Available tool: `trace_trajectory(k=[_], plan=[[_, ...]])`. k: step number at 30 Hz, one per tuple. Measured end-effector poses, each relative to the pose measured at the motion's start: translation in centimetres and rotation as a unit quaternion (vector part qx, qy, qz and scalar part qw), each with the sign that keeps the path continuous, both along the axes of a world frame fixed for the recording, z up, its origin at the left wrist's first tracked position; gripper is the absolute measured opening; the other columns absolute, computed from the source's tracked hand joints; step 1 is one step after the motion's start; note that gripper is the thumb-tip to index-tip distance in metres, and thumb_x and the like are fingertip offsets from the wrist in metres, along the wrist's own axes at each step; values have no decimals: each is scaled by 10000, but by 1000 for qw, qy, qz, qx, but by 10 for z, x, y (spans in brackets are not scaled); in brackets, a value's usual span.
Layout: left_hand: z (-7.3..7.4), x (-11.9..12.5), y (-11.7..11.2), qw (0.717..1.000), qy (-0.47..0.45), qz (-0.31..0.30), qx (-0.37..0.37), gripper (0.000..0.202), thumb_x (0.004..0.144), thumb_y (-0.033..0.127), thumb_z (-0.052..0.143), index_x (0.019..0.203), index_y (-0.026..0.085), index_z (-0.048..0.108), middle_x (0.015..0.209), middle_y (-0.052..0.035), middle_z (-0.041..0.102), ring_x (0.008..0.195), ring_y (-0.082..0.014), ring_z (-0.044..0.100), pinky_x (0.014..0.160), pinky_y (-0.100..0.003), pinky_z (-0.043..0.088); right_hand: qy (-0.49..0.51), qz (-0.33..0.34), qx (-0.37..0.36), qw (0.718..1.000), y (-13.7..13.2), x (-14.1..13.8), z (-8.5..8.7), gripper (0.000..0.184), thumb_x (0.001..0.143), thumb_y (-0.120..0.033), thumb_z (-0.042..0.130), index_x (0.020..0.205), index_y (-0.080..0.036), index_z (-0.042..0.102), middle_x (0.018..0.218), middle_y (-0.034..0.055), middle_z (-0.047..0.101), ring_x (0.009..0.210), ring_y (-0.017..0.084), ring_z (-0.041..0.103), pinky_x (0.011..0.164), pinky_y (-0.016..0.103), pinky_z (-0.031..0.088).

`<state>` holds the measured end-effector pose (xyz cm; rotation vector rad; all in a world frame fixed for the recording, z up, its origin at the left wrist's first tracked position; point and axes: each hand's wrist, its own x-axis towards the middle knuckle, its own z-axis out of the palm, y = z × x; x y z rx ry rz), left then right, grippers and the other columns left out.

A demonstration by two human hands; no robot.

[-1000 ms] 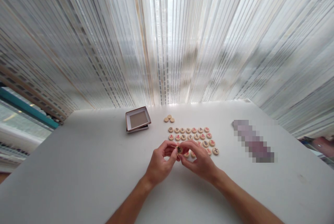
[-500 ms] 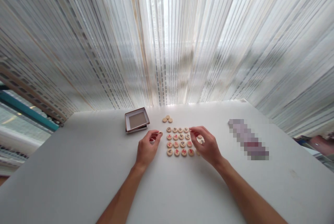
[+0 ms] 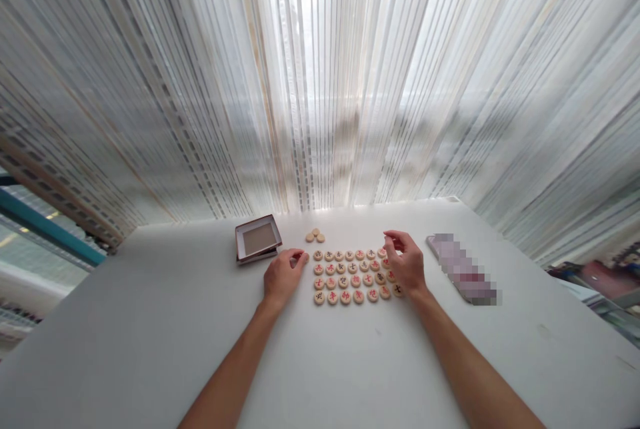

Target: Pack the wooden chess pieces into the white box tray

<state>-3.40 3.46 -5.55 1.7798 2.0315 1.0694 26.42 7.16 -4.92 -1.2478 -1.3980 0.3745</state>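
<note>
Round wooden Chinese chess pieces (image 3: pixel 355 281) with red or black characters lie face up in four neat rows on the white table. My left hand (image 3: pixel 283 279) is at the left of the rows, its thumb and fingers pinched on a single Chinese chess piece (image 3: pixel 307 257), mostly covered by the fingertips. Over the right end of the rows hovers my right hand (image 3: pixel 406 262). Its fingers are curved with a gap between thumb and index, and nothing shows between them. It partly hides the rightmost pieces.
Three blank-topped pieces (image 3: pixel 315 235) sit together behind the rows. A shallow open box (image 3: pixel 259 239) stands at the back left. On the right lies a blurred, pixelated flat object (image 3: pixel 463 270). A pale striped curtain (image 3: pixel 320 115) hangs along the table's far edge.
My right hand has moved right along the back row, uncovering more pieces on that side. The left hand stays beside the rows with its piece. The view has shifted slightly.
</note>
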Motion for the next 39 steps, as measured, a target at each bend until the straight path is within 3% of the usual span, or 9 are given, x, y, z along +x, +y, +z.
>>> trace_trajectory(k=[16, 25, 30, 35, 39], plan=[[-5, 3, 7, 998, 16, 30, 46, 256, 975, 374, 490, 1032, 223, 688, 1027, -46, 714, 757, -175, 647, 744, -284, 495, 93, -59, -69, 991, 24, 14, -22, 323, 860, -439, 593, 995, -161, 684, 741, 37, 672, 680, 205, 680, 625, 310, 535], [8, 14, 58, 998, 36, -38, 38, 219, 913, 334, 571, 1032, 186, 682, 1041, -92, 715, 946, -223, 671, 844, -313, 509, 97, -57, -73, 991, 21, 11, -17, 284, 867, -408, 590, 988, -167, 680, 770, 38, 677, 677, 198, 682, 635, 304, 541], [11, 16, 78, 995, 71, -68, -11, 135, 822, 269, 668, 921, 188, 714, 934, -102, 736, 908, -261, 670, 836, -347, 505, 99, -56, -68, 991, 19, 10, -15, 296, 870, -421, 583, 979, -164, 681, 766, 45, 688, 670, 201, 683, 624, 306, 547], [18, 14, 77, 996, 58, -61, -6, 206, 852, 312, 645, 1005, 189, 708, 997, -114, 734, 904, -277, 689, 830, -383, 522, 96, -64, -60, 992, 20, 10, -14, 277, 880, -398, 560, 974, -166, 680, 815, 57, 705, 687, 197, 678, 640, 311, 554], [28, 17, 59, 997, 7, -66, 27, 279, 900, 349, 596, 1095, 172, 687, 1131, -116, 706, 960, -245, 700, 833, -353, 558, 80, -69, -37, 994, 14, 6, -7, 253, 904, -358, 531, 978, -163, 674, 910, 82, 709, 802, 213, 667, 701, 334, 557]])
